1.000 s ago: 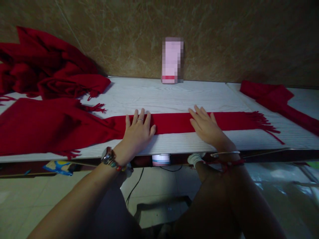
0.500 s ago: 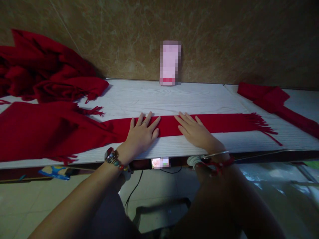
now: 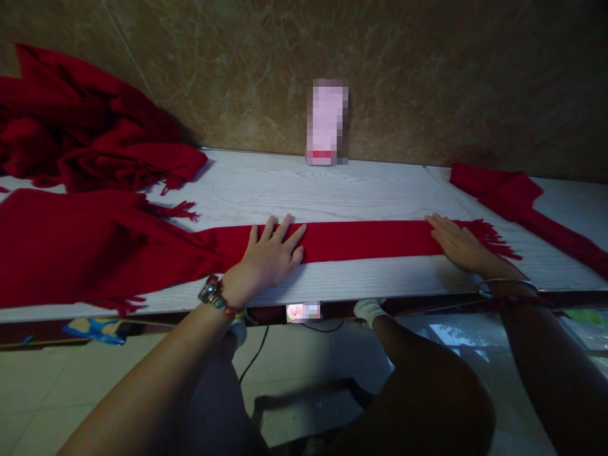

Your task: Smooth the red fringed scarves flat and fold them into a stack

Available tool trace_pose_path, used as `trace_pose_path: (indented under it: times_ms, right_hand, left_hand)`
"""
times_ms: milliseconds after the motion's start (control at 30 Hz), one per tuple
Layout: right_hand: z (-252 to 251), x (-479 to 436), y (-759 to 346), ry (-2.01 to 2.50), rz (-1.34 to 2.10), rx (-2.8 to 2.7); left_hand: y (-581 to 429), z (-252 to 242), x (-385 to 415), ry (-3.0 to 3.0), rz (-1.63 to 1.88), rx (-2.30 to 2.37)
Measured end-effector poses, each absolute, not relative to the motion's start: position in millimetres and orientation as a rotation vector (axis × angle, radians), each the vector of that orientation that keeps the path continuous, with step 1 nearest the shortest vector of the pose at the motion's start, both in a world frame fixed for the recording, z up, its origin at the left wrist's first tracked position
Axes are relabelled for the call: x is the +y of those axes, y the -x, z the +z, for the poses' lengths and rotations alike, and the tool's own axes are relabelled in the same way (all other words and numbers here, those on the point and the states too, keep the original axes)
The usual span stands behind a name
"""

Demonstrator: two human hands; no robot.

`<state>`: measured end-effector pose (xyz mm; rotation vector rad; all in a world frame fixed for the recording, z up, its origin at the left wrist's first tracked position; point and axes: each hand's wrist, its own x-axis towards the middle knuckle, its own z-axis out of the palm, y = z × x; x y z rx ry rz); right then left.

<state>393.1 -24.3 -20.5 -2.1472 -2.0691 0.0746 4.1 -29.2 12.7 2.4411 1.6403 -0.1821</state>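
Note:
A long red scarf (image 3: 365, 239) lies folded into a narrow strip along the front of a white wooden table (image 3: 332, 190). Its fringed end points right. My left hand (image 3: 270, 250) rests flat on the strip near its middle, fingers spread, with a ring on one finger and a watch and beads at the wrist. My right hand (image 3: 456, 244) lies flat on the strip close to the fringe, a thin bangle round the wrist. To the left the same scarf widens into a broad unfolded part (image 3: 80, 247).
A heap of red scarves (image 3: 85, 145) is piled at the back left against the brown wall. Another red scarf (image 3: 522, 196) lies at the far right. A pink blurred upright object (image 3: 327, 123) leans against the wall. Below the table are my knees and a tiled floor.
My right hand has slid along the scarf strip from the middle to its fringed right end. My left hand has stayed almost in place on the strip.

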Motion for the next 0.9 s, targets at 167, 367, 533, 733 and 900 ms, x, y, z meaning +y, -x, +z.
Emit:
trace_pose_path:
  times_ms: [167,367,533,733,900]
  right_hand:
    - [-17.0,-16.1,-430.9,2.191,0.035,-1.975]
    - [1.4,2.9,-394.5,1.986,-0.095,-2.088]
    - [3.3,-6.7,-260.1,1.659,0.096,-2.435]
    - [-11.7,-17.3,-189.5,1.494,0.13,-2.596]
    - [-19.2,-16.5,-229.6,1.659,0.05,-2.542]
  left_hand:
    - [-5.3,12.3,-29.7,-2.426,-0.155,1.643]
    - [-7.2,12.1,-30.9,-2.4,-0.156,1.667]
    - [-7.2,9.9,-31.8,-2.388,-0.116,1.697]
    - [-4.7,9.7,-33.7,-2.375,-0.09,1.728]
    - [-3.0,10.0,-32.9,-2.357,-0.068,1.73]
